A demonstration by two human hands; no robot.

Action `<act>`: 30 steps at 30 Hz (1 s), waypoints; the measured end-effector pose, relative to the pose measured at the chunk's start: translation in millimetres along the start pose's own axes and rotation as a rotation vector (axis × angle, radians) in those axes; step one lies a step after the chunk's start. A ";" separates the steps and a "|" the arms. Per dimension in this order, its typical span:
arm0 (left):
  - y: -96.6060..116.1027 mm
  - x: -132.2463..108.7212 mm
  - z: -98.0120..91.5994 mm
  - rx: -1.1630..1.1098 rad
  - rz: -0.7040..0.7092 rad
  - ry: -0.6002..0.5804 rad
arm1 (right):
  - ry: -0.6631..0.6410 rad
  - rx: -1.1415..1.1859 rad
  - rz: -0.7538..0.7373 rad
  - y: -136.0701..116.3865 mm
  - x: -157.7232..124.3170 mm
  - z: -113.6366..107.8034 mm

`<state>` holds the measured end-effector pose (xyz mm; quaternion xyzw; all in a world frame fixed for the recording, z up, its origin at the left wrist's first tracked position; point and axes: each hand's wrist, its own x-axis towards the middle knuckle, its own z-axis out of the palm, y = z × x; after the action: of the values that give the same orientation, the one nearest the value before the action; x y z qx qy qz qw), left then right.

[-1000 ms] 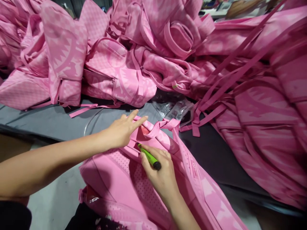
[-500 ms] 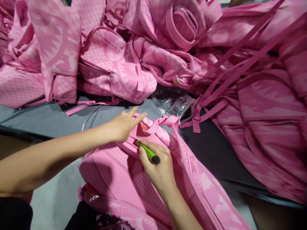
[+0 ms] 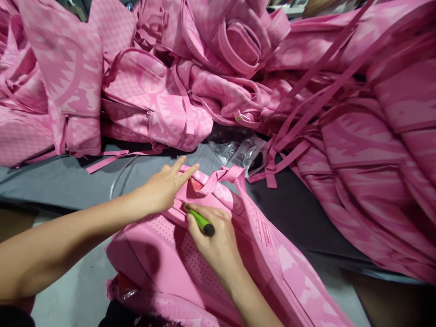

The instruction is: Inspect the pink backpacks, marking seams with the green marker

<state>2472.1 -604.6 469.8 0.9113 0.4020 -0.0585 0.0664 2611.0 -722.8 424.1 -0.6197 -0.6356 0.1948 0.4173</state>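
A pink backpack (image 3: 160, 259) with dotted mesh padding lies tilted in front of me, its top edge at the table's edge. My left hand (image 3: 166, 184) rests on its upper edge, thumb side hidden, with two fingers stretched apart. Pinched in my right hand (image 3: 214, 231) is a green marker (image 3: 200, 221) with a black end; its tip touches or nearly touches the pink fabric just below my left hand. A knotted pink strap (image 3: 221, 177) and a small red patch (image 3: 195, 184) are beside my left fingers.
Pink patterned backpacks (image 3: 156, 100) are heaped along the far side of the table (image 3: 68, 181), with more on the right (image 3: 368, 159). Loose straps (image 3: 320, 100) hang from the pile. Crumpled clear plastic (image 3: 235, 147) lies between the heap and the near backpack.
The whole view has shifted, so the pile, backpack and hands appear further left. My hands keep nearly the same place on the backpack, the marker still in my right hand.
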 end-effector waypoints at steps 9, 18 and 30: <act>6.2 -5.1 8.4 -0.072 -0.156 0.049 | 0.027 -0.119 -0.031 5.1 -7.1 -10.3; 4.8 -7.3 9.5 -0.070 -0.144 0.069 | -0.029 0.003 0.006 9.7 -0.2 -10.0; 3.7 -3.3 12.2 -0.033 -0.167 0.075 | -0.025 0.036 -0.001 -17.2 6.4 -7.2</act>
<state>2472.0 -611.5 458.6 0.8749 0.4799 -0.0230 0.0614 2606.6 -721.3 443.3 -0.6094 -0.6374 0.2135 0.4204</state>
